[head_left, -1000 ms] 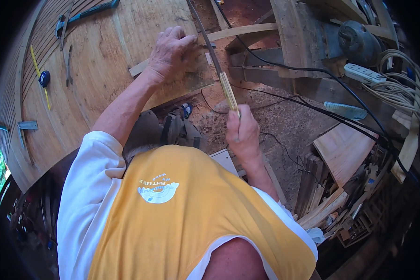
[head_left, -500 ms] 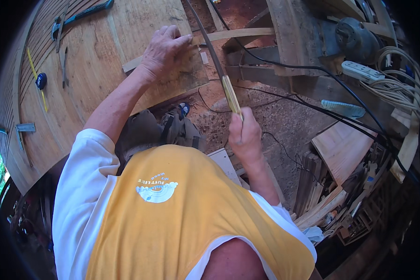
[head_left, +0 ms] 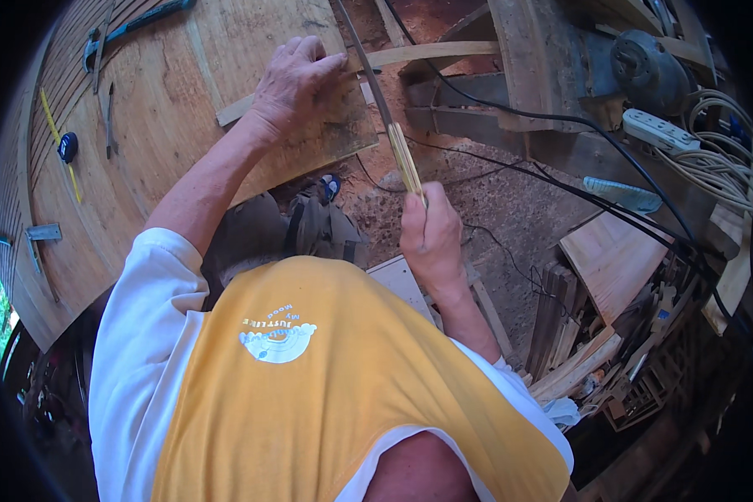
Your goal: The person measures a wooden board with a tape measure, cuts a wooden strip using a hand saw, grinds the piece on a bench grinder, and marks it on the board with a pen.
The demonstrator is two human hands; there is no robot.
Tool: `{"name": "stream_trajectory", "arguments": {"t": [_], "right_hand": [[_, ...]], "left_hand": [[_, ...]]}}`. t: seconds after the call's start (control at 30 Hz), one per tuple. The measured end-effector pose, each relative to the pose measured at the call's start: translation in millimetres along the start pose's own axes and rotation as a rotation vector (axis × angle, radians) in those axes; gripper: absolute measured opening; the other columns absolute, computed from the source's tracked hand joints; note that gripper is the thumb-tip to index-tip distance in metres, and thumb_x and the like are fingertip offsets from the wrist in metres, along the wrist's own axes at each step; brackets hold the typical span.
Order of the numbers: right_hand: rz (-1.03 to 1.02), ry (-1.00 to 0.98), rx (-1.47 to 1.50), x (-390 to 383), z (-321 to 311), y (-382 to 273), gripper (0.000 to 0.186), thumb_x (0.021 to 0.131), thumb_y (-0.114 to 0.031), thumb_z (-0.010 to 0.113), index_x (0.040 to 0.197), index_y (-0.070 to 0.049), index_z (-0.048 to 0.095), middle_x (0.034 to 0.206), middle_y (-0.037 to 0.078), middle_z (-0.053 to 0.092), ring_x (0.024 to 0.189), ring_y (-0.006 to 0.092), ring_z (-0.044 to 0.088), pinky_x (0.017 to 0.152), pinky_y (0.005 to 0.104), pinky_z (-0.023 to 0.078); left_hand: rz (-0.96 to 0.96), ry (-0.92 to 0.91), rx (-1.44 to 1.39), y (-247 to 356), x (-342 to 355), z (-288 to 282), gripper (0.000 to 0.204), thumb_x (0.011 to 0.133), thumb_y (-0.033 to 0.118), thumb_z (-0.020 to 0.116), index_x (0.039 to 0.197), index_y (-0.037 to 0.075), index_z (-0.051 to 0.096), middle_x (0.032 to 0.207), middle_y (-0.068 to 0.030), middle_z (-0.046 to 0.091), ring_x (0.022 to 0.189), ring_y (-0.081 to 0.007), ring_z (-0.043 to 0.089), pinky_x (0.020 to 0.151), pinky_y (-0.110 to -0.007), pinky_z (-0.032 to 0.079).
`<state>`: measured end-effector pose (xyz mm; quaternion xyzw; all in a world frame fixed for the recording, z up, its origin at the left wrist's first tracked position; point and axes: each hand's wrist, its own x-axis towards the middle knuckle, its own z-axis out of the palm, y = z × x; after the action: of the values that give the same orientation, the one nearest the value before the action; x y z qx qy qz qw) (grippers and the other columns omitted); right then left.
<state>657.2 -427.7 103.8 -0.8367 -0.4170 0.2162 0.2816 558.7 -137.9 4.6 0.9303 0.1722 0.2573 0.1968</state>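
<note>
Surface (head_left: 171, 88): a broad wooden board, the landmark for every place below.
Saw (head_left: 406, 159): just off the surface's right edge; yellowish handle nearest the person, dark blade running up alongside that edge, seen nearly edge-on, teeth too small to tell.
Wooden strip (head_left: 443, 53): pale and narrow, reaching out beyond the surface's right edge; the blade crosses it there, but whether it bites into the wood cannot be told. A pale wooden end (head_left: 235, 110) on the surface, left of the left hand (head_left: 293, 84), may be the same piece.
Left hand: on the surface near its right edge, back upward, fingers bent, thumb stretched toward the blade and just beside it; fingertips hidden, so I cannot tell whether they pinch the strip.
Right hand (head_left: 431, 234): right of the surface's near corner, fingers wrapped around the saw's handle.
Measuring tools: tape measure (head_left: 68, 147), blue with yellow tape drawn out, and metal square (head_left: 43, 232), both toward the surface's left side.
Teal-handled tool (head_left: 142, 21): on the surface's far left part.
Motor (head_left: 651, 71) and white power strip (head_left: 661, 131): well apart from the surface, to its right.
</note>
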Motion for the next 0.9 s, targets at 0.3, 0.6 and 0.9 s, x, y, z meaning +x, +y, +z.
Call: {"name": "stream_trajectory", "arguments": {"t": [0.3, 0.6, 0.9], "right_hand": [[0.000, 0.021, 0.014, 38.7, 15.4, -6.8, 0.029, 0.105, -0.032, 0.057, 0.098, -0.004, 0.057, 0.084, 0.023, 0.066, 0.080, 0.0469, 0.066, 0.070, 0.0560, 0.052], [0.000, 0.069, -0.037, 100.5, 38.3, -18.0, 0.029, 0.105, -0.033, 0.059, 0.102, -0.004, 0.061, 0.090, 0.027, 0.067, 0.084, 0.0502, 0.067, 0.074, 0.0571, 0.052], [0.074, -0.003, 0.030, 45.6, 11.3, -4.3, 0.033, 0.103, -0.037, 0.060, 0.100, -0.005, 0.060, 0.086, 0.025, 0.068, 0.085, 0.0495, 0.068, 0.071, 0.0574, 0.053]], "left_hand": [[-0.018, -0.014, -0.004, -0.6, -0.8, -0.4, 0.022, 0.091, 0.024, 0.075, 0.110, 0.013, 0.071, 0.093, -0.0094, 0.057, 0.093, -0.0319, 0.058, 0.081, -0.045, 0.047], [-0.003, 0.002, -0.009, -3.1, 7.5, 7.3, 0.034, 0.085, 0.016, 0.077, 0.119, 0.011, 0.074, 0.088, -0.0103, 0.058, 0.088, -0.0324, 0.058, 0.078, -0.043, 0.048], [0.046, 0.016, -0.003, -4.8, 5.7, -4.1, 0.021, 0.091, 0.022, 0.075, 0.109, 0.012, 0.071, 0.091, -0.0107, 0.057, 0.091, -0.0326, 0.058, 0.079, -0.045, 0.048]]}}
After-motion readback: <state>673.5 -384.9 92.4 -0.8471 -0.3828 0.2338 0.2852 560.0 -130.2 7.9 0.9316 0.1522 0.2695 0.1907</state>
